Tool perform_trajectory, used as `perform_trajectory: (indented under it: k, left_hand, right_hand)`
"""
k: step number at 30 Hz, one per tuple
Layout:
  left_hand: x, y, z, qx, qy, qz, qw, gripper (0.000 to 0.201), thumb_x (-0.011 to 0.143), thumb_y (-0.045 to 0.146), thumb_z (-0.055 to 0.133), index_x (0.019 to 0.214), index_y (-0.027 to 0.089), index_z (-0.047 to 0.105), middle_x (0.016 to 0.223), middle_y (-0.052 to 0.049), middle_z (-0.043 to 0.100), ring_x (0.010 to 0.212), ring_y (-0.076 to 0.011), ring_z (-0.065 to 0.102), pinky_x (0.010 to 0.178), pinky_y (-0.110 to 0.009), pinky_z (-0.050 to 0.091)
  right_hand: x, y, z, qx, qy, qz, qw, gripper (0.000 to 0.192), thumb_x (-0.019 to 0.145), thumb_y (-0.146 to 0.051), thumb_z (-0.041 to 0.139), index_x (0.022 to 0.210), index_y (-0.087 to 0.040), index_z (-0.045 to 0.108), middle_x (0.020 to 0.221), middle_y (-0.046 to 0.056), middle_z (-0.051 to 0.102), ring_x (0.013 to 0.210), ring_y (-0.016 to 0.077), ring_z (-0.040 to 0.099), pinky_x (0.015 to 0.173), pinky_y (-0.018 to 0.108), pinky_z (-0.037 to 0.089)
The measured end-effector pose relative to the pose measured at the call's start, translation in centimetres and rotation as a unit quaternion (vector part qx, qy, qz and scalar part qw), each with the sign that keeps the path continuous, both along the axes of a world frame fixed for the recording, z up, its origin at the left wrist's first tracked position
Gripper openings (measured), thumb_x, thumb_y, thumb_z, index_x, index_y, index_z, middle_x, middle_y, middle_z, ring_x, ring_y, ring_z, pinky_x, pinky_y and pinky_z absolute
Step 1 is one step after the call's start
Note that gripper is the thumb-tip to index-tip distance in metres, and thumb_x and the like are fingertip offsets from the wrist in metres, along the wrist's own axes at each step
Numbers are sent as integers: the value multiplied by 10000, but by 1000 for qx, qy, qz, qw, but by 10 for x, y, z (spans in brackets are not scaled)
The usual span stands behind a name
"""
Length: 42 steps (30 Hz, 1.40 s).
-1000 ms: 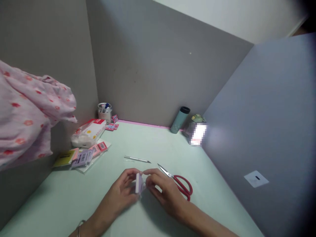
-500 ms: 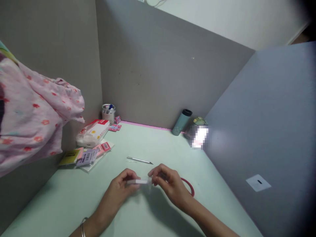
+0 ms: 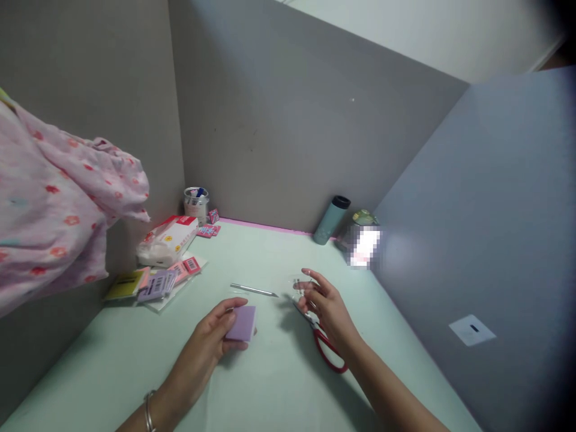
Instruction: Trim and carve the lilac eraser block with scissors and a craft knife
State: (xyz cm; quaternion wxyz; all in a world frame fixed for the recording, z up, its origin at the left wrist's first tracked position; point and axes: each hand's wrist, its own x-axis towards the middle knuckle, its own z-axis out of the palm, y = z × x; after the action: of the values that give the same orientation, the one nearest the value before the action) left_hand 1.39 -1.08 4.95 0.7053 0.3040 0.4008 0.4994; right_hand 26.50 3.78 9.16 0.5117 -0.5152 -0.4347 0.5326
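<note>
A small square purple pad (image 3: pixel 242 324), seemingly a stack of sticky notes, is gripped by my left hand (image 3: pixel 220 333), thumb on its face and fingers behind and below. My right hand (image 3: pixel 326 303) is raised over the table with a crinkled piece of clear plastic wrapper (image 3: pixel 295 281) at its curled fingers. Below that hand lie scissors with red handles (image 3: pixel 330 360), their blades partly hidden by the fingers. A thin silver craft knife (image 3: pixel 254 290) rests on the table beyond both hands.
On the left stand a tissue pack (image 3: pixel 168 240), several packaged note pads (image 3: pixel 157 286) and a jar of pens (image 3: pixel 197 204). Pink patterned cloth (image 3: pixel 67 210) hangs above. Toward the back right are a teal tumbler (image 3: pixel 332 221) and a blurred-out bright object (image 3: pixel 364 246).
My right hand has moved away to the right and upward with the clear plastic, apart from the pad. The left hand has tilted the pad so its purple face shows. More of the scissors is visible.
</note>
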Motion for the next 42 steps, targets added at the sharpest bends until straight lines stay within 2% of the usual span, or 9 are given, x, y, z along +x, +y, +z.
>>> perform_trajectory:
  k: [3,10,17,23,27,31,35,39,42]
  left_hand:
    - [-4,3,0,-22,-24,8,999,424,819,401,827,1183,217,710,1052,-41,687,835,-150,708,657,-202,595]
    - [-8,6,-4,-54,-38,8,998,295,858,266,779,1148,233,739,1166,-40,691,829,-109,710,693,-165,592]
    - [3,0,-8,17,70,-78,994,587,795,276,819,1349,240,631,1188,-68,719,1019,-202,710,931,-298,551]
    - [20,-14,-24,151,211,-128,957,573,694,168,809,1240,326,735,1299,-72,700,1242,-335,596,1129,-487,410]
    - [22,-21,-17,204,278,-88,935,484,818,380,784,1291,331,698,1420,-103,621,1330,-351,534,1179,-522,352]
    - [26,-31,-6,55,76,-175,980,644,880,687,642,1399,309,587,1451,-122,595,1251,-313,614,1097,-487,459]
    - [29,-38,-1,-12,-40,-157,987,621,832,665,729,1339,318,636,1520,-76,542,1418,-285,475,1138,-411,417]
    - [29,-33,-3,-8,-57,-124,991,446,853,542,779,1207,281,704,1193,-65,696,1080,-203,644,949,-299,510]
    - [29,-26,-4,-25,-13,-54,998,467,766,600,831,1003,212,721,827,-2,622,703,-115,550,637,-206,477]
  right_hand:
    - [1,-2,1,-20,10,-1,1000,564,719,-221,733,1273,-192,625,899,27,719,602,133,599,621,282,460]
    - [13,-11,-3,-15,52,39,998,162,746,-193,666,907,-181,666,747,-12,598,599,127,523,581,261,395]
    - [21,-17,9,2,-25,47,999,277,815,-420,781,891,-195,637,738,-36,503,632,132,467,615,273,392]
    - [8,-33,1,-1,-36,76,996,267,870,-374,709,1073,-200,708,960,52,698,717,166,618,742,339,509]
    - [-13,-55,-10,56,-39,99,993,380,994,-395,586,1346,-256,620,1276,125,691,1065,266,717,985,457,538]
    - [-36,-71,-33,245,-208,191,928,533,1087,-264,370,1610,-345,303,1445,130,628,1292,275,637,1143,536,439]
    - [-51,-67,-54,387,-326,247,826,752,968,-113,512,1644,-280,229,1525,155,556,1484,378,418,1221,728,166]
    - [-50,-59,-36,375,-455,262,764,753,955,-110,556,1634,-134,231,1545,229,506,1516,391,347,1219,715,214]
    - [-43,-45,-3,258,-408,367,795,842,902,-429,759,1586,-151,354,1568,193,486,1464,337,442,1184,495,419]
